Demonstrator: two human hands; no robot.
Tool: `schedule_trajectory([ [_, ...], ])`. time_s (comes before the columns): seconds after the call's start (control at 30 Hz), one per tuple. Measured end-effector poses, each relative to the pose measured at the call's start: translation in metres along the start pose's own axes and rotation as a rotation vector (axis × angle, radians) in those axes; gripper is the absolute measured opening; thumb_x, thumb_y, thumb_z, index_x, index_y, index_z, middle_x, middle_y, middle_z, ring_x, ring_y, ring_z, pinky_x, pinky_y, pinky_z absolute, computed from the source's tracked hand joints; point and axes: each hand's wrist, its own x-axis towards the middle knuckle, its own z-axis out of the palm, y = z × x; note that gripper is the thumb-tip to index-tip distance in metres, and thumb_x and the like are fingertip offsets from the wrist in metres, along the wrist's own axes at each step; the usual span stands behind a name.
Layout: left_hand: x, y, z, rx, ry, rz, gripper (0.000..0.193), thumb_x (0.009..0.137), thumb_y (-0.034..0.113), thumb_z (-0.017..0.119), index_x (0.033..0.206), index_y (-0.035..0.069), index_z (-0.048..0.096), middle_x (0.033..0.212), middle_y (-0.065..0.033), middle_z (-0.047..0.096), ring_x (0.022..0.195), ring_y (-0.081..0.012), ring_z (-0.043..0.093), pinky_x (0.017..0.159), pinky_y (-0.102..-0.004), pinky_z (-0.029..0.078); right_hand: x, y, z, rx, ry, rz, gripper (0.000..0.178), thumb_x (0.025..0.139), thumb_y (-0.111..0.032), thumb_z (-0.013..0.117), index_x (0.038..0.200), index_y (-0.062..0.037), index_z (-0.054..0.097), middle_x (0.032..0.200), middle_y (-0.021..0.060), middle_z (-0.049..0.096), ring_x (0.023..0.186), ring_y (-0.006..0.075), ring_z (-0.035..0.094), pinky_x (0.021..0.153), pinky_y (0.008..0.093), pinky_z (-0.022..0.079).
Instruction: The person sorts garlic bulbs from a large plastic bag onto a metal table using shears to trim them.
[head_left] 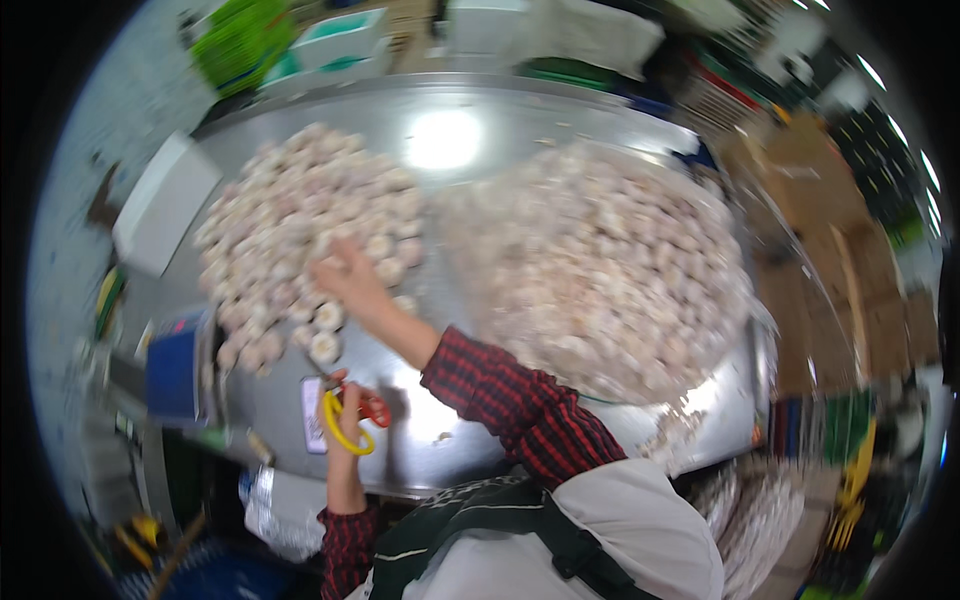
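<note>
Head view: the right hand (345, 275) reaches across the reflective stainless-steel desk (480, 140), fingers spread loosely on the left heap of round, papery white garlic bulbs (300, 215). The left hand (338, 410) is closed around yellow-and-red plastic-handled scissors (352, 415). A larger, blurred heap of garlic bulbs (600, 265) lies to the right.

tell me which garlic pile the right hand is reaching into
The left pile, loose bulbs on the steel table; the right hand rests on its near edge. The bigger right pile lies untouched.
</note>
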Motion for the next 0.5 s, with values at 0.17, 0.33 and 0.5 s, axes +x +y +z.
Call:
schedule_trajectory([
  [0.17,0.013,0.027,0.07,0.419,-0.127,0.135,0.034,0.087,0.017,0.069,0.112,0.001,0.051,0.063,-0.0038,0.053,0.05,-0.0124,0.055,0.046,-0.0266,0.047,-0.103,-0.12,-0.116,-0.622,0.2,-0.091,0.073,0.079,-0.025,0.076,0.137,0.002,0.04,0.136,0.0211,0.047,0.129,0.036,0.044,0.105,0.043,0.038],
  [0.33,0.013,0.034,0.144,0.68,-0.248,0.25,0.036,0.083,0.024,0.075,0.104,0.002,0.055,0.058,-0.002,0.051,0.047,-0.0113,0.053,0.045,-0.0265,0.043,-0.208,-0.211,-0.356,-1.866,0.767,-0.05,0.093,0.071,-0.039,0.081,0.136,0.0102,0.037,0.14,0.0329,0.038,0.131,0.046,0.037,0.11,0.049,0.03],
  [0.5,0.018,0.005,0.187,0.902,-0.249,0.386,0.044,0.077,0.031,0.08,0.101,0.003,0.055,0.064,-0.0098,0.06,0.054,-0.025,0.059,0.053,-0.036,0.045,-0.231,-0.27,-0.481,-1.947,0.753,0.167,0.099,0.066,-0.044,0.082,0.137,0.0086,0.037,0.138,0.0343,0.039,0.128,0.0459,0.04,0.107,0.049,0.033],
])
